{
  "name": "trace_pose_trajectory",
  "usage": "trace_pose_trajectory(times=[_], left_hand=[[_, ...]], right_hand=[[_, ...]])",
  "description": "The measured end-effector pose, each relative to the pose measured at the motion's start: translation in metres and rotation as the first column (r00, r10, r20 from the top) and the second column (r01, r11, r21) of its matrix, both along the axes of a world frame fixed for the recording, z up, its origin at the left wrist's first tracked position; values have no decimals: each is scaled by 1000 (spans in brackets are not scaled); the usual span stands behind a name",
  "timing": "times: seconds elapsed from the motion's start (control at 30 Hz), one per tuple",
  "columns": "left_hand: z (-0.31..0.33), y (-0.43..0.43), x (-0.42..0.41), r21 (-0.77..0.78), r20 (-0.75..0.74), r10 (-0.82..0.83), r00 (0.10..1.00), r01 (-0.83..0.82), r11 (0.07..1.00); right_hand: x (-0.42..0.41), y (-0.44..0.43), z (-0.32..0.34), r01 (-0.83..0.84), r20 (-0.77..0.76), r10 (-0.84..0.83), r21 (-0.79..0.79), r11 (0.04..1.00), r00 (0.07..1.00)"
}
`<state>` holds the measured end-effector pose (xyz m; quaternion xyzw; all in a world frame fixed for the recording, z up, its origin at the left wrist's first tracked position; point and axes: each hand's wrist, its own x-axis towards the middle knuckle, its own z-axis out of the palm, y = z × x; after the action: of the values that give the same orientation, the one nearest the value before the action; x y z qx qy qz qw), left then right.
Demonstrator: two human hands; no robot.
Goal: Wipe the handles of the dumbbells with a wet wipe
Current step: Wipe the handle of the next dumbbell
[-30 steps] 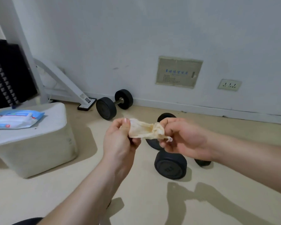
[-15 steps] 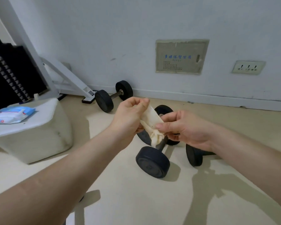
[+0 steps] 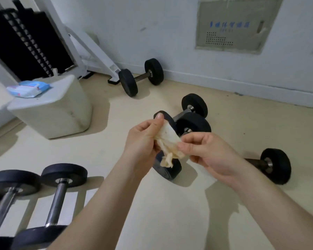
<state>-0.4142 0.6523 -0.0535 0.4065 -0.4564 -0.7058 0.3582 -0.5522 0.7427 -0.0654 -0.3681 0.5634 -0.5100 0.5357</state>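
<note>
Left hand (image 3: 143, 139) and right hand (image 3: 209, 152) pinch a crumpled wet wipe (image 3: 167, 145) above dumbbells (image 3: 192, 123).

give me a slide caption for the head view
Left hand and right hand pinch a crumpled wet wipe above the black dumbbells.

Place: a small gym room, I'd say.
Proof: dumbbells (image 3: 142, 76) all over the floor (image 3: 170, 213), weight-stack machine (image 3: 28, 42) (white frame) against the wall (image 3: 152, 24).

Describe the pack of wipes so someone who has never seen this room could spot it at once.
Look left to the black weight machine; a cream block-shaped stool stands before it. The pack of wipes lies on top, the only soft blue-and-white packet among black dumbbells.
</note>
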Motion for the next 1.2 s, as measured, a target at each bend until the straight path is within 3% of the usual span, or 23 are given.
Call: trace_pose_trajectory(times=[0.1, 0.17, 0.23, 0.33, 0.43, 0.53, 0.67, 0.73, 0.8, 0.93, 1.1, 1.2], left_hand=[[-22, 11, -4, 15, 110, 189, 976, -192, 981], [-34, 21, -5, 100, 158, 203, 966, -220, 970], [-42, 32, -4, 214, 130, 99, 987, -125, 969], [-57, 53, -6, 171, 152, -103, 983, 77, 982], [-72, 65, -4, 183, 66, -26, 997, 13, 983], [-78, 69, -1, 295, -74, 84, 994, -59, 954], [-92, 74, -9, 167, 208, 140, 968, -176, 970], [-98, 73, -13, 139, 237, 192, 952, -229, 963], [-101, 72, -16, 213, 160, 193, 968, -225, 951], [-99, 70, -23, 362, -103, -7, 995, 44, 931], [-98, 59, -35, 147, 105, -137, 985, 121, 982], [-103, 56, -51, 82, 216, -138, 966, 123, 989]], right_hand=[[-10, 5, -18, -38, -21, 38, 21, 999, 999], [-14, 8, -27, -35, -51, 37, 38, 999, 998], [-14, 8, -34, 39, -54, -36, 55, 998, 998], [-9, 7, -45, 139, -26, -137, 105, 985, 990], [-2, 11, -56, 250, -43, -246, 142, 958, 968], [-2, 17, -66, 402, 165, -440, 220, 889, 883], [-5, 28, -78, 455, 445, -565, 335, 825, 695], [-7, 32, -81, 480, 494, -607, 372, 795, 623], [-9, 34, -83, 516, 418, -638, 376, 770, 647], [-16, 35, -88, 534, 75, -567, 255, 806, 820], [-23, 45, -80, 157, -47, -152, 133, 979, 987], [-30, 50, -88, 218, -241, -186, 111, 970, 952]])
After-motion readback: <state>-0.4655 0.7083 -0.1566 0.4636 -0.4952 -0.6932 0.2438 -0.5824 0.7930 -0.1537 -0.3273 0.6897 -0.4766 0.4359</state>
